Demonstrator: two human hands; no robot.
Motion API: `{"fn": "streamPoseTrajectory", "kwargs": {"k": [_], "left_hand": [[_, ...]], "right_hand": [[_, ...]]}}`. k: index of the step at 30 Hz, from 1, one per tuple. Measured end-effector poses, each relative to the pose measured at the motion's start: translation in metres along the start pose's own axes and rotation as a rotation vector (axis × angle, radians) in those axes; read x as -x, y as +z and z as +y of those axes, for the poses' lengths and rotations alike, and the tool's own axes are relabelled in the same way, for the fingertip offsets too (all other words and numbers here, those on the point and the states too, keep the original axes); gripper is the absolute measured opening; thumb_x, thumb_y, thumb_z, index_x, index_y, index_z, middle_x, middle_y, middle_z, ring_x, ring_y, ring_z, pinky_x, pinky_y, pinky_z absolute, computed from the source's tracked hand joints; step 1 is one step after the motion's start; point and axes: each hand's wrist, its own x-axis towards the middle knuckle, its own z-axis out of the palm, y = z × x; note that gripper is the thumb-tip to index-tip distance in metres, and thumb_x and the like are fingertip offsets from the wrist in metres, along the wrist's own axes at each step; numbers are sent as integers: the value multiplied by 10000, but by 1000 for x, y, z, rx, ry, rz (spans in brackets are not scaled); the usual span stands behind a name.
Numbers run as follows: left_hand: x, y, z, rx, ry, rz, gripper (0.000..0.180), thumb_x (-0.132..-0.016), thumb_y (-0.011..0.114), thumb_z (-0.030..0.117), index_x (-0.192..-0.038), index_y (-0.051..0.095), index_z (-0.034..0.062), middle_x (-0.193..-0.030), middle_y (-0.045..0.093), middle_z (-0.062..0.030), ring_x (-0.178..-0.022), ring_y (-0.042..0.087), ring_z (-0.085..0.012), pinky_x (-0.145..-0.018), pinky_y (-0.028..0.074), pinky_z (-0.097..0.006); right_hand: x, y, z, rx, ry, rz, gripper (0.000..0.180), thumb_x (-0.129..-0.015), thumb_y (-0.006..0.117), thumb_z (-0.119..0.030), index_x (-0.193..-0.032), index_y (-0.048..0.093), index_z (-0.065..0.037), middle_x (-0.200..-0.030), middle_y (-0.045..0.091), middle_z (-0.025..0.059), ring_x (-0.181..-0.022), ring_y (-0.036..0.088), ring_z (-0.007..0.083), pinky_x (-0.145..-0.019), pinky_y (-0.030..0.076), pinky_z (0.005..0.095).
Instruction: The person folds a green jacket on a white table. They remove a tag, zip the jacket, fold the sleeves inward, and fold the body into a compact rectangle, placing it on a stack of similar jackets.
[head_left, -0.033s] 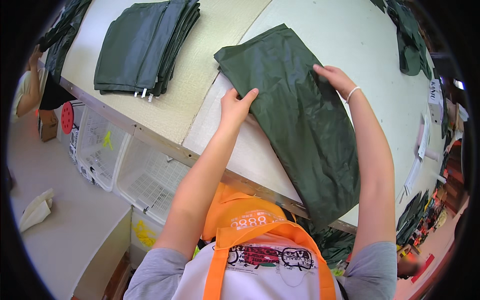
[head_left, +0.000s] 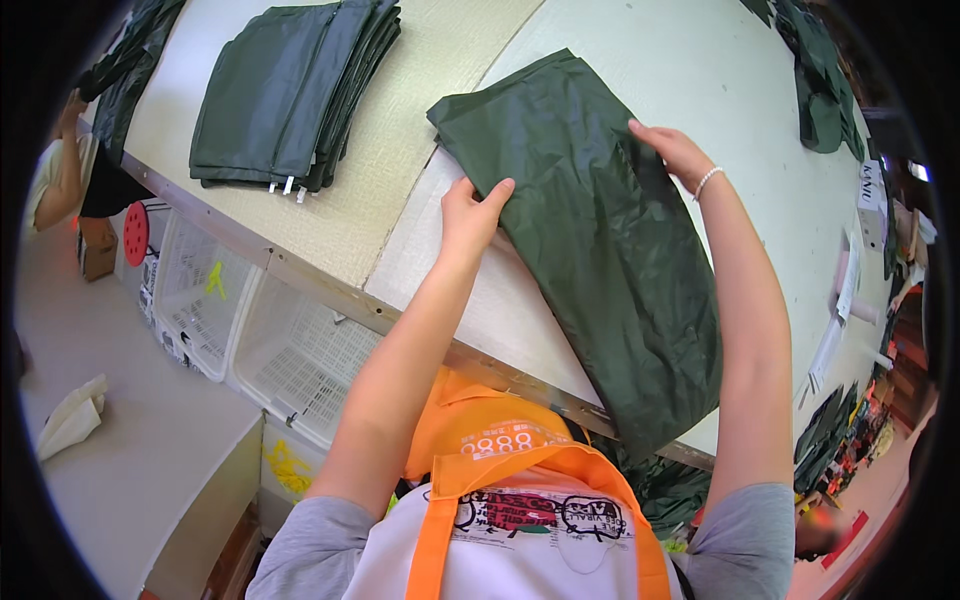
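Observation:
A folded piece of dark green, slightly shiny fabric (head_left: 610,260) lies across the white table, its near end hanging over the front edge. My left hand (head_left: 472,212) pinches its left edge, thumb on top and the other fingers partly hidden beneath. At the far right edge, my right hand (head_left: 676,158) holds the cloth, its fingertips at the fold and part of its grip hidden. The fabric is wrinkled below that hand. To the far left sits a neat stack of folded dark green pieces (head_left: 265,100) with small white labels at their near edge.
White plastic baskets (head_left: 300,345) stand below the table's front left edge (head_left: 320,283). More dark green cloth (head_left: 822,105) lies at the far right, and papers (head_left: 833,335) lie along the right side. Another person's arm (head_left: 62,170) shows at the left.
My right hand has shifted very slightly away from me along the fabric's edge. My left hand keeps its place.

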Motion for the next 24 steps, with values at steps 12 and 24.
{"fn": "streamPoseTrajectory", "kwargs": {"k": [12,24], "left_hand": [[13,8,35,342,-146,154,759,-877,579,45,-1468,103,44,-1060,615,-173,-864,614,-178,-763,480,-293],[3,7,55,-189,-52,-196,683,-716,711,16,-1307,395,-119,-1112,614,-166,-995,589,-173,-859,461,-257]], "right_hand": [[-36,-5,-31,-3,-175,-192,642,-710,755,-195,-1279,498,-43,-1162,588,113,-1010,571,184,-898,446,317],[-18,-28,-45,401,-492,-267,566,-728,673,-64,-1275,527,-75,-1234,570,79,-1150,507,185,-1008,377,285]]}}
